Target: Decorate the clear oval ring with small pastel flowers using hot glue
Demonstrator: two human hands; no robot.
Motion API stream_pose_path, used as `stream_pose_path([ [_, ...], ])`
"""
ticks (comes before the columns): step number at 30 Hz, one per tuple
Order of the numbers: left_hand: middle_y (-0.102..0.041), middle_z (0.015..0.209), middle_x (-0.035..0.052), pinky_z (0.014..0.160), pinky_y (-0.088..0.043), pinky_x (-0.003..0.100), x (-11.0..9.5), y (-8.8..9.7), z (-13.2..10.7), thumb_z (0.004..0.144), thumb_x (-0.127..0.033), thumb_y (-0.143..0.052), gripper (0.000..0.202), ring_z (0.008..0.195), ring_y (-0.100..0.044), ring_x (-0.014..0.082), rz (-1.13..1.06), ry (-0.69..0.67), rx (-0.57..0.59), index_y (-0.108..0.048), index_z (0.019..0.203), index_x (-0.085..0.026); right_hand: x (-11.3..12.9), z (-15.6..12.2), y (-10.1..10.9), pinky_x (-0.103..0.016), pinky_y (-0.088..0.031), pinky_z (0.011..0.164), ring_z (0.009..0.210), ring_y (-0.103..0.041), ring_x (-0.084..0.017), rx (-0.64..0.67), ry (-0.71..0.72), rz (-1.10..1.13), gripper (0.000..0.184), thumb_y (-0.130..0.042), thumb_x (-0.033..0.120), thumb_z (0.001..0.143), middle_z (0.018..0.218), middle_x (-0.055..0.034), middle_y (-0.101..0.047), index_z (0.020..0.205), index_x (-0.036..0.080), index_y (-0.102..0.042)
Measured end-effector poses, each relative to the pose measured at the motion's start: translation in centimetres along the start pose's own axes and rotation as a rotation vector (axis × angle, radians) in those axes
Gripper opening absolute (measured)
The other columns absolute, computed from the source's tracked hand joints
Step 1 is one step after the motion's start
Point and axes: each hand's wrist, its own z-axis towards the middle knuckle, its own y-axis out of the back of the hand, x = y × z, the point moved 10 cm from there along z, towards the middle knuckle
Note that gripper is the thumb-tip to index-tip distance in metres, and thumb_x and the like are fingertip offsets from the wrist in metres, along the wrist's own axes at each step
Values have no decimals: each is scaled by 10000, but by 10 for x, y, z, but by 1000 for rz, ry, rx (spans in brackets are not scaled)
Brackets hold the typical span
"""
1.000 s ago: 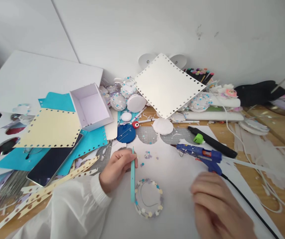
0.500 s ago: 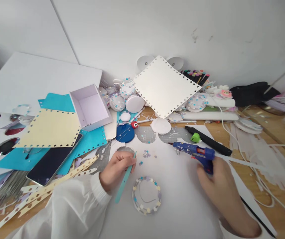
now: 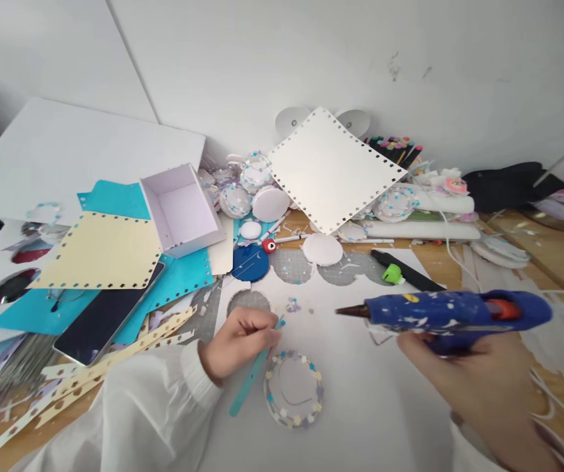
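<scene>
My left hand pinches a thin teal paper strip that slants down to the left, just beside a round white disc rimmed with small pastel flower cutouts. My right hand grips a blue hot glue gun, lifted off the table with its nozzle pointing left, to the upper right of the disc. Both lie over a large white sheet.
Beyond the sheet lie a black tool with a green tip, a dark blue disc, a punched white card, decorated discs and an open white box. Yellow and teal cards and a phone are at left. Paper scraps cover the right.
My right hand reached to the glue gun, gripped it and lifted it toward me. My left hand tilted the teal strip from upright to slanted beside the disc.
</scene>
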Motion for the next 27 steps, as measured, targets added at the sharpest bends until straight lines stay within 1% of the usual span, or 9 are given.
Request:
stream_pose_path([
  [1,-435,492,13,471,-297,263,0,0,0,788,-355,-590,396,491,-400,125,0,0,1,-524,445,-169,9,-1,-8,-329,-466,452,458,-577,-213,-3,64,34,112,-631,262,639,504,36,-584,683,276,-528],
  [2,-434,493,12,471,-298,264,-1,0,0,788,-346,-588,394,491,-401,124,1,-2,0,-522,443,-168,16,-4,-17,-331,-486,486,482,-591,-211,2,132,66,100,-617,262,650,525,33,-596,691,274,-527],
  [5,-436,498,8,477,-303,264,-1,0,0,790,-320,-581,388,494,-408,120,-1,-6,9,-518,440,-166,14,-11,-41,-312,-490,486,455,-579,-188,21,168,50,98,-610,226,643,497,33,-580,649,258,-517],
  [7,-438,500,5,477,-306,262,-1,-1,0,791,-310,-574,383,491,-408,116,-4,-2,22,-519,441,-164,8,-15,-50,-300,-491,476,475,-594,-187,36,162,41,94,-604,223,635,533,18,-604,632,248,-514],
  [10,-423,500,-2,471,-299,258,0,-1,-1,787,-280,-567,368,489,-396,111,-4,2,24,-514,442,-162,1,-18,-54,-294,-498,479,547,-627,-204,65,147,28,70,-591,228,647,597,-2,-631,667,240,-525],
  [13,-422,503,-1,473,-299,257,-1,-2,-1,791,-259,-557,357,495,-399,111,-3,-12,32,-512,451,-162,-1,-19,-55,-292,-493,472,565,-629,-211,85,137,-9,60,-581,217,656,600,-9,-630,700,232,-544],
  [16,-422,501,1,469,-298,256,-3,-3,-1,793,-260,-557,365,493,-397,111,-2,-23,41,-498,446,-163,1,-20,-58,-280,-477,444,536,-620,-202,105,163,-18,57,-574,229,676,559,4,-611,719,235,-537],
  [22,-413,492,-8,459,-291,241,-4,-4,0,778,-225,-551,344,483,-382,98,-14,-25,48,-488,447,-156,1,-22,-63,-249,-451,404,400,-549,-150,125,177,-21,72,-550,224,694,465,60,-545,748,241,-506],
  [27,-438,498,-8,463,-305,230,-3,-5,0,780,-204,-539,332,488,-409,95,-26,-33,58,-492,456,-149,0,-23,-65,-243,-449,411,401,-548,-146,136,179,-37,56,-545,212,697,461,56,-551,729,232,-504],
])
